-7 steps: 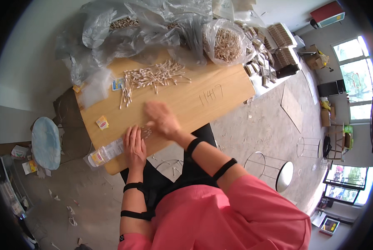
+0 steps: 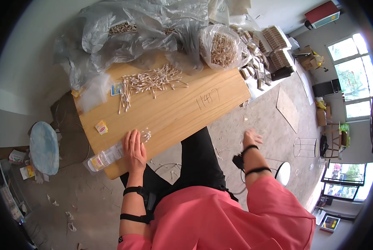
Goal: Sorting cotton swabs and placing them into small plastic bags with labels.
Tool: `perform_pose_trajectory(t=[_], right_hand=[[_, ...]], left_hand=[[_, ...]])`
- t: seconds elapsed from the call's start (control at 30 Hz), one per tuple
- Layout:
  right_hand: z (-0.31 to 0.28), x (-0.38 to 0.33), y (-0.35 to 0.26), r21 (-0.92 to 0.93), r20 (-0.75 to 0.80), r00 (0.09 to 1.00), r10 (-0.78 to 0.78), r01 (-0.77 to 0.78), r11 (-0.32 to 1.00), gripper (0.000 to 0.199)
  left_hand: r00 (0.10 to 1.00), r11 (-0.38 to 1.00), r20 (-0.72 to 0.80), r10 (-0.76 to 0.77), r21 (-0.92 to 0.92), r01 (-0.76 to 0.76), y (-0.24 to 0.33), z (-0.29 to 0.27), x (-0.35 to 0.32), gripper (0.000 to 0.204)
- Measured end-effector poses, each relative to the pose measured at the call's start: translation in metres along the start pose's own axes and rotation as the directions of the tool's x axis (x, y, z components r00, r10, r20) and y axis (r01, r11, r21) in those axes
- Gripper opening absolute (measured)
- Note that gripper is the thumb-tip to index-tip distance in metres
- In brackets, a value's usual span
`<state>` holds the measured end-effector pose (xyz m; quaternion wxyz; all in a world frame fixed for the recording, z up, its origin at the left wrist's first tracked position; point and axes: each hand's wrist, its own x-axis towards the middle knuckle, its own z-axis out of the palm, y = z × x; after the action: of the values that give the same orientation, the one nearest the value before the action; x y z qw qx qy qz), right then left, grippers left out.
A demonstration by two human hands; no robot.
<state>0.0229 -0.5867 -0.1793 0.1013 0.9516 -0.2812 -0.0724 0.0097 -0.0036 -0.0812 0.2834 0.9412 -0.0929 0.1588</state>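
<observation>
Left hand point(image 2: 134, 151) rests flat, fingers open, on a small swab bundle point(image 2: 145, 135); right hand point(image 2: 250, 136) hangs open and empty off the table point(image 2: 186, 110). Beyond the left hand, most swabs point(image 2: 149, 81) lie loose, apparently unbundled.

Small bundle of cotton swabs point(image 2: 145, 135): thin pale sticks with white tips, lying roughly parallel, flat on the wooden desk point(image 2: 182, 112) near its near edge, partly covered by the fingers of the left hand point(image 2: 134, 151). Left hand flat, palm down, fingers extended onto the bundle. Clear plastic bag point(image 2: 105, 157): narrow, transparent, with a yellowish label end, lying flat at the near left edge of the desk, just left of the left hand and touching it, one end overhanging the edge. Right hand point(image 2: 251, 136) off the desk, over the floor, fingers spread, holding nothing.
</observation>
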Motion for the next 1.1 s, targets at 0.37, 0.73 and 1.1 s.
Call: perform_pose_trajectory(t=[0.37, 0.73, 1.1], right_hand=[[-0.189, -0.055, -0.332, 0.696, -0.479, 0.742, -0.468, 0.646, 0.313, 0.014], [-0.178, -0.068, -0.336, 0.812, -0.257, 0.735, -0.627, 0.516, 0.271, 0.011], [-0.167, -0.070, -0.312, 0.686, -0.267, 0.788, -0.555, 0.560, 0.464, 0.013]], left_hand=[[0.998, 0.995, 0.041, -0.052, 0.091, 0.049, -0.017, -0.022, -0.018, 0.043], [0.996, 0.991, 0.046, -0.074, 0.114, 0.068, -0.019, -0.029, -0.021, 0.044], [0.996, 0.992, 0.041, -0.074, 0.103, 0.069, -0.020, -0.025, -0.021, 0.043]])
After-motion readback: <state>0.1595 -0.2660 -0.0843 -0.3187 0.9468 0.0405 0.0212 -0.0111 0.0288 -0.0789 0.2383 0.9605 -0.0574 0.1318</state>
